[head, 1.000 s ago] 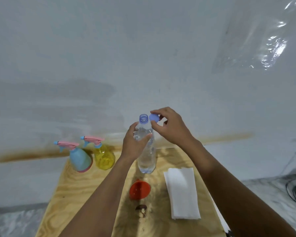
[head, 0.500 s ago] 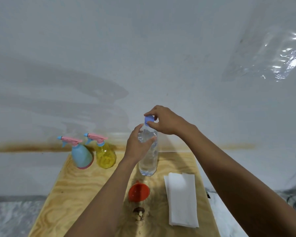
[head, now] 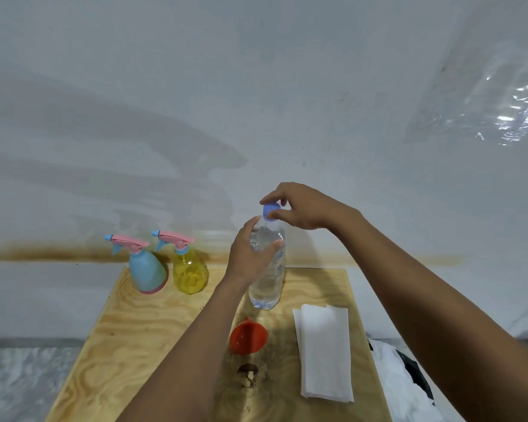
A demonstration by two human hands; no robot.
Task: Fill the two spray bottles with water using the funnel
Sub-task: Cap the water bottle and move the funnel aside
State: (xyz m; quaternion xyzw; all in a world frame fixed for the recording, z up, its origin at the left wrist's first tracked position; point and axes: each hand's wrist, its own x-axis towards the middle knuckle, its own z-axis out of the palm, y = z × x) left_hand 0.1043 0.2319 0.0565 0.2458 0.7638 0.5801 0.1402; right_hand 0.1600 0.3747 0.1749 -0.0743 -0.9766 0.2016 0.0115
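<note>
A clear water bottle (head: 267, 284) stands upright on the plywood table (head: 153, 336). My left hand (head: 250, 254) wraps around its upper body. My right hand (head: 302, 210) pinches the blue cap (head: 269, 211), which sits on the bottle's neck. At the table's back left stand a blue spray bottle (head: 147, 271) and a yellow spray bottle (head: 189, 269), both with pink trigger heads on. An orange funnel (head: 248, 336) lies on the table just in front of the water bottle.
A stack of white paper towels (head: 325, 351) lies to the right of the funnel. A dark knot (head: 249, 373) marks the wood near the front. A white wall rises behind the table; a crumpled white and black bag (head: 400, 379) sits at the right edge.
One second ago my right hand held the cap beside the open neck. It has since set the cap on the neck and still grips it. The left hand keeps its hold.
</note>
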